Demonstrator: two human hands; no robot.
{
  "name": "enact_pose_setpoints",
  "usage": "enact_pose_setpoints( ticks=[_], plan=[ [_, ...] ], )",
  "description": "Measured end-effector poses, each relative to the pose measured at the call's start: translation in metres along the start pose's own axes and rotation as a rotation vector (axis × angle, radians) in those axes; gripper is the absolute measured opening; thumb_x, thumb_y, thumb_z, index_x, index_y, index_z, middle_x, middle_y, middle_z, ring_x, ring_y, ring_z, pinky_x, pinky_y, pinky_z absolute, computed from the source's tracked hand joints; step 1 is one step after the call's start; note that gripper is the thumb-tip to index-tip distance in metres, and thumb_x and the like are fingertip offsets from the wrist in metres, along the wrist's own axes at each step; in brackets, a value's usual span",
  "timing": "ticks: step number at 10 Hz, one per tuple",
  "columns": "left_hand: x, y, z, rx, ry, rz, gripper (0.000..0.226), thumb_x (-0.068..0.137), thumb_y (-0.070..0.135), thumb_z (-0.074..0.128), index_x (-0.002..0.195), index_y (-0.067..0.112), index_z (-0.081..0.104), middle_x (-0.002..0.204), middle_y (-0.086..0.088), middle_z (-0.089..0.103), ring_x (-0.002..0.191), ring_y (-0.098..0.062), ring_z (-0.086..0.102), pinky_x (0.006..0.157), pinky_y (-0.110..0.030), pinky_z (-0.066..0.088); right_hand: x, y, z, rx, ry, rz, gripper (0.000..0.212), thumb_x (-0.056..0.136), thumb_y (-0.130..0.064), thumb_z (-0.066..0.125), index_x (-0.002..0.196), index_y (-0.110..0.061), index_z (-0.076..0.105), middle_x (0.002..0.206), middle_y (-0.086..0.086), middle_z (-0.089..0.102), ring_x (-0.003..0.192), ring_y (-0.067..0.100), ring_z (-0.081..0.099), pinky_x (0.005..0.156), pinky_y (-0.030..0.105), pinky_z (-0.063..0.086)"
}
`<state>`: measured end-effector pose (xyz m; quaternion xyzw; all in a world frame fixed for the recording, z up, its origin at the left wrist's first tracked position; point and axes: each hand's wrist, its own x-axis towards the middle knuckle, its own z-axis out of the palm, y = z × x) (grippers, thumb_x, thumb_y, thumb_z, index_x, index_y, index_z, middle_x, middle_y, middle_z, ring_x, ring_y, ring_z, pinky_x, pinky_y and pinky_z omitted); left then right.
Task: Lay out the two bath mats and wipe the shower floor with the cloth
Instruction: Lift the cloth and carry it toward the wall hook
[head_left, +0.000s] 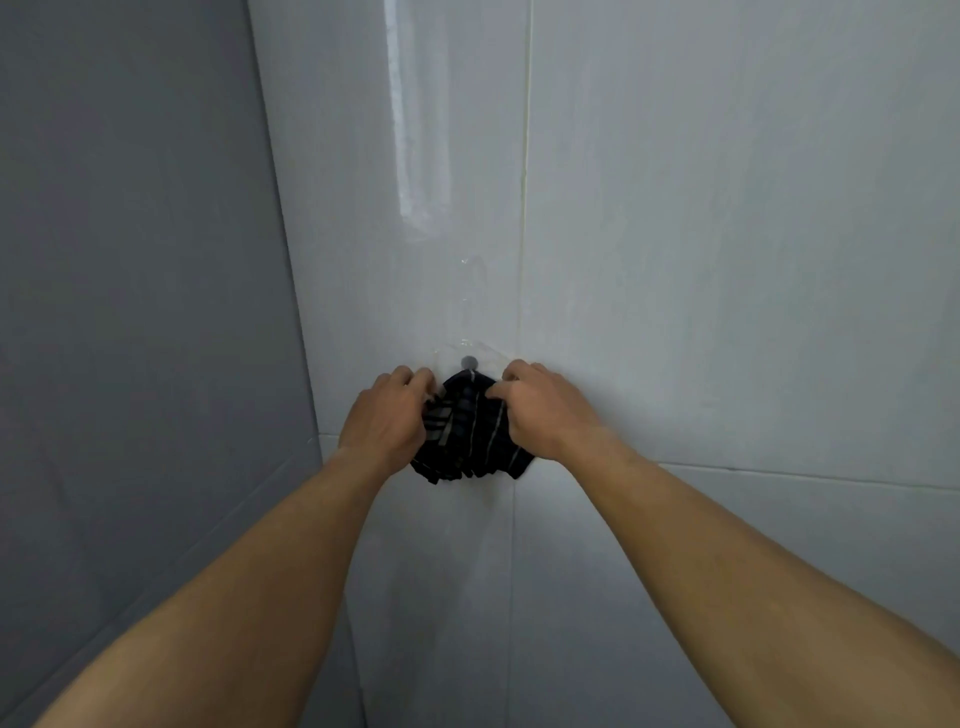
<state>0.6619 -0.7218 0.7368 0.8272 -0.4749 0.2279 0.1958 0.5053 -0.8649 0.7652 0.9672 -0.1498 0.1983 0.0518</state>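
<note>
A dark cloth (470, 436) with thin pale stripes hangs bunched from a small grey hook (469, 361) on the white tiled wall. My left hand (389, 415) grips its left side with curled fingers. My right hand (540, 410) pinches its right upper edge. Both arms reach forward from the bottom of the view. No bath mat and no shower floor are in view.
White glossy wall tiles (701, 234) fill the centre and right, with a bright reflection streak high up. A grey wall (130, 312) meets them at a corner on the left. A clear adhesive pad surrounds the hook.
</note>
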Motion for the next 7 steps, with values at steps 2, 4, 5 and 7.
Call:
enact_pose_setpoints(
  ticks=[2, 4, 5, 7],
  plan=[
    [-0.010, 0.002, -0.010, 0.067, -0.041, -0.080, 0.038, 0.103, 0.025, 0.040, 0.140, 0.019, 0.041, 0.132, -0.014, 0.053, 0.114, -0.035, 0.050, 0.091, -0.050, 0.045, 0.000, -0.007, -0.011, 0.006, 0.037, -0.039, 0.057, 0.094, -0.015, 0.047, 0.150, -0.019, 0.037, 0.145, 0.011, 0.040, 0.128, 0.031, 0.043, 0.101, 0.044, 0.042],
    [-0.034, 0.004, -0.032, 0.141, -0.073, -0.196, 0.043, 0.104, 0.033, 0.036, 0.145, 0.019, 0.039, 0.138, -0.015, 0.051, 0.122, -0.037, 0.048, 0.096, -0.049, 0.044, 0.004, -0.009, -0.017, 0.074, 0.050, -0.141, 0.065, 0.095, -0.015, 0.046, 0.155, -0.023, 0.022, 0.154, 0.010, 0.030, 0.134, 0.033, 0.039, 0.104, 0.047, 0.040],
    [-0.055, 0.012, -0.047, 0.205, -0.061, -0.304, 0.044, 0.105, 0.033, 0.035, 0.145, 0.017, 0.042, 0.138, -0.016, 0.055, 0.122, -0.038, 0.049, 0.098, -0.046, 0.042, 0.003, -0.006, -0.021, 0.131, 0.032, -0.247, 0.078, 0.097, -0.017, 0.046, 0.158, -0.031, 0.000, 0.160, 0.008, 0.020, 0.134, 0.034, 0.038, 0.103, 0.049, 0.042],
    [-0.137, 0.072, -0.075, 0.389, -0.002, -0.589, 0.047, 0.104, 0.038, 0.033, 0.145, 0.019, 0.046, 0.141, -0.010, 0.055, 0.130, -0.033, 0.047, 0.100, -0.046, 0.040, -0.029, -0.007, -0.029, 0.177, 0.029, -0.507, 0.078, 0.099, -0.028, 0.044, 0.157, -0.033, -0.008, 0.161, 0.008, 0.017, 0.136, 0.038, 0.036, 0.104, 0.052, 0.040]
  ],
)
